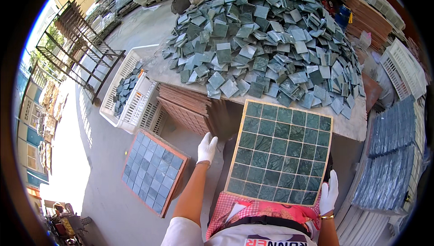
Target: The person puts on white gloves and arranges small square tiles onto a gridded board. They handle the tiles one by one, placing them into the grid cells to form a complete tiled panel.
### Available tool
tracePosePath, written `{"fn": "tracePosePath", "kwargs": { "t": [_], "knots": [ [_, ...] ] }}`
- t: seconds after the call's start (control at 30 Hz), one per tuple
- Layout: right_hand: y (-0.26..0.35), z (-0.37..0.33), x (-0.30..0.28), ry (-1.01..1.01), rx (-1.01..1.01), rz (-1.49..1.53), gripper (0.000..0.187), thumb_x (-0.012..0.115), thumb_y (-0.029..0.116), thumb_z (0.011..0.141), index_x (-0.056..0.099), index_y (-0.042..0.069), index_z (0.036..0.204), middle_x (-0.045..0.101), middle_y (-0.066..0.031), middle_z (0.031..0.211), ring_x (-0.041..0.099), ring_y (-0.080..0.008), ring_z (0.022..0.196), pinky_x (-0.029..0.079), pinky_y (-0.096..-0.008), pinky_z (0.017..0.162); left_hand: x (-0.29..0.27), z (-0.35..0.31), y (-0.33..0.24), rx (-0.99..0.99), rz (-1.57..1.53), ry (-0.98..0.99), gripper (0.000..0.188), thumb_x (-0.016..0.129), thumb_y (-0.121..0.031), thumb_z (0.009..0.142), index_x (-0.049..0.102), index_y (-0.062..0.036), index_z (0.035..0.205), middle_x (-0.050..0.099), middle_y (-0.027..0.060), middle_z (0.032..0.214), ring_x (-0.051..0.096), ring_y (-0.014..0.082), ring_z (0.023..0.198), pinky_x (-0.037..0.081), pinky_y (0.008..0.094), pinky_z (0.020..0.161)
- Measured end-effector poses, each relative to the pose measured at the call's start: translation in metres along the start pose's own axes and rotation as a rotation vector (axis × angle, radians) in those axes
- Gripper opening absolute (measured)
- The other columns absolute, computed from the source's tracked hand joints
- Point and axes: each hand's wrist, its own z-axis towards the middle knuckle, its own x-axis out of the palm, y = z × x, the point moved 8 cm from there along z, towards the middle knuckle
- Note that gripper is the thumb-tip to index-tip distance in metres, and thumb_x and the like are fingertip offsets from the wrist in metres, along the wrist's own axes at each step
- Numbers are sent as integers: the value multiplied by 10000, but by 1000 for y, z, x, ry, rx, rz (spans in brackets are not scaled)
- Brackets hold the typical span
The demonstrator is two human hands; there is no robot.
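Observation:
A tray of dark green square stone tiles (pixel 280 152), set in a grid inside a light wooden frame, rests in front of me at my lap. My left hand (pixel 207 149), in a white glove, is off the tray's left side, with its fingers stretched out and nothing in them. By the tray's lower right edge is my right hand (pixel 329 193), also gloved, fingers extended upward; whether it touches the frame I cannot tell. Beyond the tray, a large heap of loose green tiles (pixel 266 42) covers a stone-topped table (pixel 357 126).
Left of me stands a stack topped by a grid of blue-grey tiles (pixel 151 171). Brown trays (pixel 190 110) lean under the table. A white plastic crate (pixel 131 106) holds small dark pieces. Wrapped tile stacks (pixel 384 164) stand at right, a metal rack (pixel 83 49) at far left.

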Motion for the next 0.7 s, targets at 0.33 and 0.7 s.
{"fn": "tracePosePath", "kwargs": {
  "t": [0.33,0.7],
  "knots": [
    [-3,3,25,148,-26,-241,635,574,66,832,358,-12,1425,435,-202,1424,384,-349,1347,265,-393,1130,-1,76,-3,196,730,-286,720,679,-264,784,385,-19,1394,422,142,1420,382,318,1317,292,507,1058],
    [30,19,23,206,-33,-376,620,600,180,906,346,-21,1433,371,-239,1467,358,-366,1359,278,-402,1133,-45,108,-9,596,920,-163,131,547,-130,810,590,-134,934,574,56,920,527,213,1046,370,404,943]
  ]
}}
